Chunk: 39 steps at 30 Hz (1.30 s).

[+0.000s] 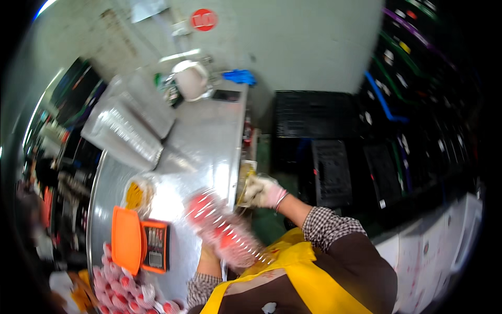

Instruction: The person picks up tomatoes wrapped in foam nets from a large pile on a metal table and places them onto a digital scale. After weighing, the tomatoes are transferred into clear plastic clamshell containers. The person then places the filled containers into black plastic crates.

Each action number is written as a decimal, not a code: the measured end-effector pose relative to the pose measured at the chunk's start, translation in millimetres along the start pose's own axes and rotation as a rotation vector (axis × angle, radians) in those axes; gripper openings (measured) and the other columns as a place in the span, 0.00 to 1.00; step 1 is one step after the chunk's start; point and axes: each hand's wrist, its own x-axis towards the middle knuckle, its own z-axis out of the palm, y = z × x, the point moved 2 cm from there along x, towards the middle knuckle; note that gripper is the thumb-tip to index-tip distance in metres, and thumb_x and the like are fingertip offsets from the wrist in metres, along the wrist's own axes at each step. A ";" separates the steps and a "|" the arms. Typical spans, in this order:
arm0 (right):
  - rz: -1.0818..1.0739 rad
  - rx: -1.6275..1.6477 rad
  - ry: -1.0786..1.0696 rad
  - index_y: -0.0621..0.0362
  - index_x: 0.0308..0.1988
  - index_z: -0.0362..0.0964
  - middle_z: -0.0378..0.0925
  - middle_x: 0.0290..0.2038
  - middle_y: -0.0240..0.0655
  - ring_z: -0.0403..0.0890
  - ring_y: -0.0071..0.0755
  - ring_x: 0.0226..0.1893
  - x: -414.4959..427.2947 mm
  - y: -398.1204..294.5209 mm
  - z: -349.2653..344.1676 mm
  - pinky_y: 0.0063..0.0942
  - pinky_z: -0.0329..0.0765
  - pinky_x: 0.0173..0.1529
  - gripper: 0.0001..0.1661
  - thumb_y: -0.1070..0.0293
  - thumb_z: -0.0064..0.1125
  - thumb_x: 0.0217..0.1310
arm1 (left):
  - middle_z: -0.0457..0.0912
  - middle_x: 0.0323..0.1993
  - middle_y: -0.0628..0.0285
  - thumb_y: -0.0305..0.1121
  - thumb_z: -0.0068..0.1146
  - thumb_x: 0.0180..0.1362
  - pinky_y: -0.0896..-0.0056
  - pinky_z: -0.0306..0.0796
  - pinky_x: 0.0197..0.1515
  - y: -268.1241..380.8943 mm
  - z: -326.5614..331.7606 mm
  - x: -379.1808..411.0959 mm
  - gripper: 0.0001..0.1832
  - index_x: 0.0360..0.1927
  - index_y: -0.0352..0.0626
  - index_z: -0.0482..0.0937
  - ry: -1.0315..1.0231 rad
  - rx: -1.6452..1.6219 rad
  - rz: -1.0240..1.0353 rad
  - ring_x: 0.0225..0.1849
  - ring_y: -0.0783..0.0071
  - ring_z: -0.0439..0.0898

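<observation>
A long clear plastic container (pixel 221 229) of red fruit in pink foam nets is tilted over the table's front edge, against the yellow apron (pixel 292 255). My left forearm (pixel 210 261) reaches up beneath it; the container hides most of my left hand, which holds it from below. Beyond the table's right side, my right hand (pixel 262 192), in a white and pink glove, has its fingers curled at a small yellow item (pixel 251 172) by a holder. Blur hides whether it grips that item.
On the metal table (pixel 200 137) stand stacked clear plastic containers (pixel 125 129), an orange scale (pixel 155 247), a bag with yellow contents (pixel 135 196), a phone (pixel 226 95) and blue gloves (pixel 240 77). Netted fruit (pixel 121 288) is heaped at front left. Black crates (pixel 333 172) stand right.
</observation>
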 end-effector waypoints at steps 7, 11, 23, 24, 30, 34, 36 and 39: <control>0.621 -1.481 -0.161 0.61 0.68 0.54 0.54 0.19 0.17 0.56 0.12 0.17 40.4 -76.3 149.1 0.14 0.54 0.19 0.36 0.52 0.49 0.71 | 0.72 0.61 0.48 0.33 0.64 0.46 0.60 0.67 0.65 11.9 60.7 55.0 0.46 0.69 0.34 0.56 0.156 0.211 -0.336 0.59 0.59 0.75; 0.773 -1.941 -0.245 0.49 0.67 0.62 0.71 0.27 0.19 0.54 0.12 0.18 31.2 -63.3 198.0 0.15 0.52 0.18 0.31 0.61 0.55 0.66 | 0.71 0.62 0.50 0.28 0.61 0.48 0.59 0.66 0.65 14.7 50.7 58.9 0.44 0.69 0.34 0.55 0.218 0.284 -0.421 0.59 0.60 0.75; 0.480 -2.294 -0.410 0.58 0.58 0.72 0.82 0.43 0.43 0.80 0.32 0.44 5.3 -65.0 233.3 0.29 0.74 0.49 0.30 0.54 0.59 0.60 | 0.71 0.59 0.51 0.29 0.59 0.46 0.64 0.68 0.62 32.7 97.5 89.6 0.48 0.71 0.33 0.49 0.362 0.654 -0.370 0.59 0.64 0.74; 0.548 -2.318 -0.433 0.58 0.58 0.72 0.82 0.46 0.43 0.80 0.34 0.45 5.4 -60.4 240.0 0.30 0.74 0.50 0.30 0.54 0.59 0.60 | 0.72 0.58 0.52 0.30 0.59 0.46 0.64 0.69 0.61 35.7 86.9 89.4 0.48 0.71 0.33 0.50 0.341 0.661 -0.392 0.58 0.63 0.75; 0.285 -2.395 -0.714 0.55 0.63 0.65 0.80 0.42 0.51 0.80 0.45 0.44 -90.5 -74.0 199.5 0.36 0.73 0.49 0.36 0.54 0.62 0.57 | 0.74 0.56 0.45 0.34 0.59 0.41 0.52 0.72 0.61 26.7 79.3 60.5 0.44 0.65 0.32 0.59 0.432 0.446 -0.215 0.55 0.52 0.77; 0.285 -2.218 -0.217 0.61 0.56 0.72 0.82 0.37 0.41 0.82 0.34 0.35 -70.9 -101.2 171.6 0.32 0.78 0.39 0.30 0.53 0.59 0.61 | 0.74 0.56 0.50 0.29 0.57 0.42 0.59 0.73 0.59 10.9 73.3 116.0 0.43 0.67 0.35 0.58 0.366 0.541 -0.473 0.55 0.58 0.78; 0.387 -1.960 -0.089 0.60 0.43 0.79 0.77 0.25 0.34 0.75 0.26 0.21 -59.7 -124.7 185.2 0.27 0.74 0.26 0.23 0.51 0.59 0.60 | 0.74 0.56 0.51 0.30 0.57 0.44 0.63 0.74 0.57 6.0 87.5 142.4 0.42 0.67 0.34 0.58 0.342 0.656 -0.533 0.54 0.60 0.78; 0.373 -2.001 -0.063 0.61 0.35 0.79 0.74 0.22 0.33 0.72 0.25 0.18 -62.9 -136.5 188.7 0.26 0.72 0.24 0.22 0.50 0.59 0.59 | 0.74 0.57 0.51 0.29 0.57 0.45 0.63 0.73 0.57 -8.9 82.1 173.5 0.40 0.66 0.34 0.60 0.297 0.718 -0.631 0.56 0.62 0.77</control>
